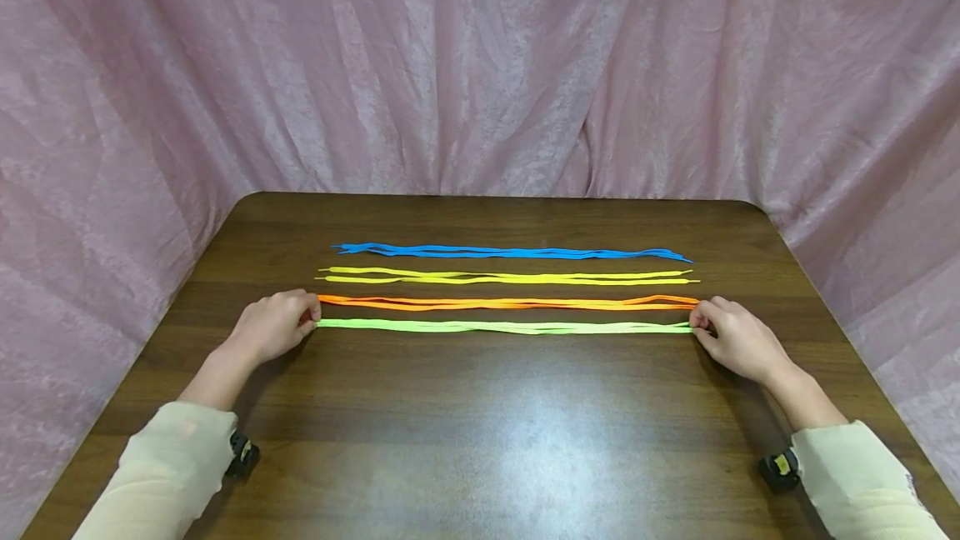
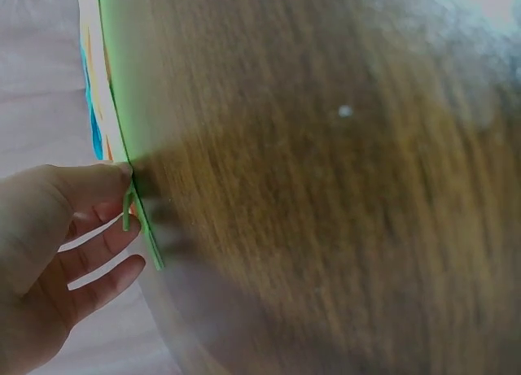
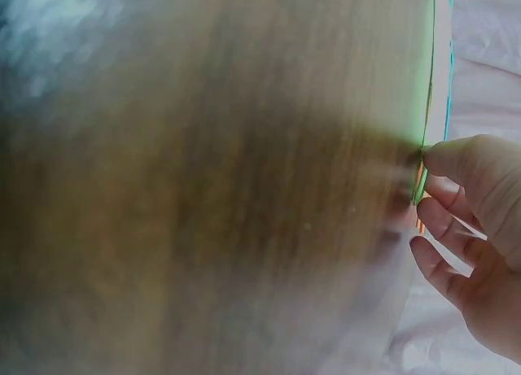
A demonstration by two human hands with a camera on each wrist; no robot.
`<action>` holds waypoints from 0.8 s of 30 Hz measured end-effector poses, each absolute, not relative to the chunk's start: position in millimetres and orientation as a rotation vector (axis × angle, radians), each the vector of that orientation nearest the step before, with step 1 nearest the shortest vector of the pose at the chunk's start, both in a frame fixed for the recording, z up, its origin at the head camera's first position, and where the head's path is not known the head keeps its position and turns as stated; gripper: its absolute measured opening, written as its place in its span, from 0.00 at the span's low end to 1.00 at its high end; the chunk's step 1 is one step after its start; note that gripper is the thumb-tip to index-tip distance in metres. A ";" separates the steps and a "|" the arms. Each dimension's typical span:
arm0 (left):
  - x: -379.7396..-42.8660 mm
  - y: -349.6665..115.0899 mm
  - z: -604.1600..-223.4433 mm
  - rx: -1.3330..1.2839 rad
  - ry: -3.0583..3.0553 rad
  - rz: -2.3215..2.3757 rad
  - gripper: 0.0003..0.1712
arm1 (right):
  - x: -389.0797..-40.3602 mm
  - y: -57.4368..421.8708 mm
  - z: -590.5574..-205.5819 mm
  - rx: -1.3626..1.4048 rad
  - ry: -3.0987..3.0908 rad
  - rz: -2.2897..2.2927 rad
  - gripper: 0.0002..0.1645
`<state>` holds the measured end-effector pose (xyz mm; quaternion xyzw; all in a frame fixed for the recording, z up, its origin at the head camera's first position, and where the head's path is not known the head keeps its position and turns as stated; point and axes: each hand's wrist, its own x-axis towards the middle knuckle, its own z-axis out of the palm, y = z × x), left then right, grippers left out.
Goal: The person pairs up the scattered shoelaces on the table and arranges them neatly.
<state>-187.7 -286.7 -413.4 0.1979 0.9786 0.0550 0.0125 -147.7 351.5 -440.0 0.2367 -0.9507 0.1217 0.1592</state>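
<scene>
A pale green shoelace pair (image 1: 502,327) stretches across the table, nearest of several coloured rows. My left hand (image 1: 279,325) pinches its left end between thumb and fingers; in the left wrist view the green lace tips (image 2: 152,245) stick out past the fingers. At the other end my right hand (image 1: 738,338) pinches the green laces, whose tips (image 3: 418,188) show below the thumb in the right wrist view. Just beyond lie orange laces (image 1: 480,304), their ends partly hidden by both hands. Farther back are yellow laces (image 1: 510,278) and blue laces (image 1: 517,253), roughly parallel.
The brown wooden table (image 1: 420,423) has rounded far corners and reflects a bright glare in front of the laces. Pink curtains (image 1: 480,65) hang behind and at both sides. Small black devices are strapped at both sleeves.
</scene>
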 end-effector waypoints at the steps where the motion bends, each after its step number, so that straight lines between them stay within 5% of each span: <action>1: -187.6 -286.8 -413.4 0.612 3.050 0.175 0.07 | -148.0 351.5 -440.0 0.680 -2.715 0.350 0.17; 24: -192.5 -267.2 -400.7 0.676 3.105 0.147 0.06 | -157.4 329.3 -425.2 0.665 -2.723 0.354 0.08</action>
